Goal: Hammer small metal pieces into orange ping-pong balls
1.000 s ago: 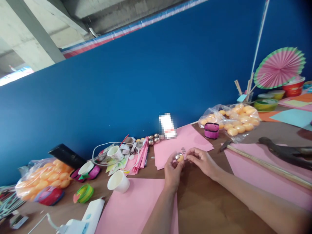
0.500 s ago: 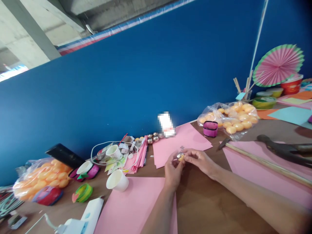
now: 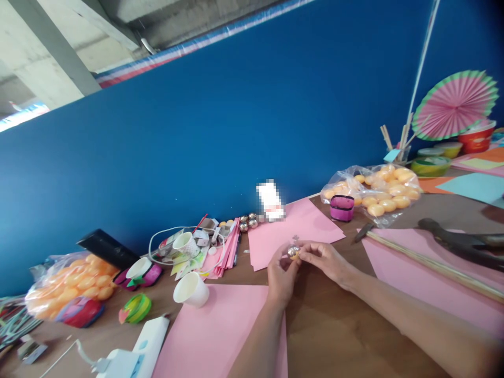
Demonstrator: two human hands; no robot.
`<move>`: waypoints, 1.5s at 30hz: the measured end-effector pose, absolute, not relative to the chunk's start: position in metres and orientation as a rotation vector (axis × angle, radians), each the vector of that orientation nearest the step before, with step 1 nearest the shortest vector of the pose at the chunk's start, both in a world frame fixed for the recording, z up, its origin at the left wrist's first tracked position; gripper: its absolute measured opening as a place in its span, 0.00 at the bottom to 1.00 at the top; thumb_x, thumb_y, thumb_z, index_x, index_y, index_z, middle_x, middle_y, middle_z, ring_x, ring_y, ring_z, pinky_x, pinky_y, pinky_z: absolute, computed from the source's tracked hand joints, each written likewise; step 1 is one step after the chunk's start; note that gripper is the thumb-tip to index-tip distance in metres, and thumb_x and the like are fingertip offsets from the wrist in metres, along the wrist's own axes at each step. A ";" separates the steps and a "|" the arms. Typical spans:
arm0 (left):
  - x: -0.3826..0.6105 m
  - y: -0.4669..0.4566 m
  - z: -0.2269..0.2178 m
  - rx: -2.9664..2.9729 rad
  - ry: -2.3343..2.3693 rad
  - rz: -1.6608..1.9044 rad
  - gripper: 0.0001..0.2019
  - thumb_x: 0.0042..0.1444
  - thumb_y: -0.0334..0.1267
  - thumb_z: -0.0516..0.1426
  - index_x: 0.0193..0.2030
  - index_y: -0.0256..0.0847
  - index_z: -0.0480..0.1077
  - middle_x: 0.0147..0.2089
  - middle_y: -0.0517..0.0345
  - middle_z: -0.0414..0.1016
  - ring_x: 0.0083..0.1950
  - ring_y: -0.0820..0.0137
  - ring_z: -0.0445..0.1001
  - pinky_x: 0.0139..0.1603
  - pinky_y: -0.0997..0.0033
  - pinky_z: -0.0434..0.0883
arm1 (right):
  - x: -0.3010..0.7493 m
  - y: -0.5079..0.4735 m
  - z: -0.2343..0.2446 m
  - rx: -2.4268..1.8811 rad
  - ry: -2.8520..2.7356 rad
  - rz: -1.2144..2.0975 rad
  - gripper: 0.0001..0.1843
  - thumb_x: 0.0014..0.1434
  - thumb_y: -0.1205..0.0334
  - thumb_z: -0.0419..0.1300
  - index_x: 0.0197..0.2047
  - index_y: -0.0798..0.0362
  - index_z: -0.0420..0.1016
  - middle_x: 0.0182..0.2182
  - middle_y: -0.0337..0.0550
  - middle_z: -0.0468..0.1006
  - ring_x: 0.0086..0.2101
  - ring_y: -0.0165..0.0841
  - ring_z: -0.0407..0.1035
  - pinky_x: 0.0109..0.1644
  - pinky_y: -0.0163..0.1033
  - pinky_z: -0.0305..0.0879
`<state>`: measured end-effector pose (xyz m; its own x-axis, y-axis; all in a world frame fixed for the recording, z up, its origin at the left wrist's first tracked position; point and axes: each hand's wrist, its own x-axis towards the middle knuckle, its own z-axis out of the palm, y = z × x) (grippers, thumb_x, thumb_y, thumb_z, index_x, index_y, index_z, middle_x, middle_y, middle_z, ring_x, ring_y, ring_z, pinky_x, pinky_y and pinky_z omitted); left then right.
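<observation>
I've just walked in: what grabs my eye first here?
Probably the blue wall, filling much of the view behind the table. Next, the pink fan with green edging at the far right. Then, below and right of centre, the left hand holding a shiny ball, the right hand close beside it.

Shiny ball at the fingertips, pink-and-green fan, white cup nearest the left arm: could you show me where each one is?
Shiny ball point(image 3: 293, 251): head view, on its silvery upper part.
Pink-and-green fan point(image 3: 454, 106): head view, on its pleated middle.
White cup point(image 3: 200, 295): head view, on its outer wall.
</observation>
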<state>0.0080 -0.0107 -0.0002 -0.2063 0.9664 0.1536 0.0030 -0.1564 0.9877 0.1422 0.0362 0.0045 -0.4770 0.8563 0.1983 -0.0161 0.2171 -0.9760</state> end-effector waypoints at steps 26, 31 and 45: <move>0.008 -0.010 -0.003 1.232 1.259 1.508 0.24 0.45 0.37 0.60 0.51 0.39 0.64 0.44 0.49 0.73 0.41 0.65 0.73 0.41 0.67 0.69 | 0.142 0.036 0.006 -0.785 -1.685 1.380 0.14 0.51 0.51 0.57 0.26 0.55 0.71 0.36 0.45 0.76 0.49 0.41 0.63 0.52 0.44 0.56; 0.007 -0.010 -0.003 1.247 1.271 1.503 0.23 0.46 0.38 0.59 0.51 0.39 0.64 0.43 0.50 0.74 0.41 0.65 0.72 0.40 0.67 0.69 | 0.143 0.036 0.007 -0.805 -1.672 1.416 0.15 0.50 0.51 0.58 0.26 0.56 0.71 0.40 0.47 0.75 0.47 0.41 0.64 0.51 0.44 0.57; 0.008 -0.010 -0.002 1.277 1.266 1.499 0.21 0.48 0.34 0.58 0.51 0.39 0.64 0.44 0.51 0.74 0.42 0.66 0.72 0.42 0.66 0.69 | 0.144 0.037 0.009 -0.807 -1.672 1.439 0.15 0.49 0.51 0.59 0.26 0.56 0.73 0.38 0.46 0.76 0.46 0.40 0.64 0.51 0.42 0.56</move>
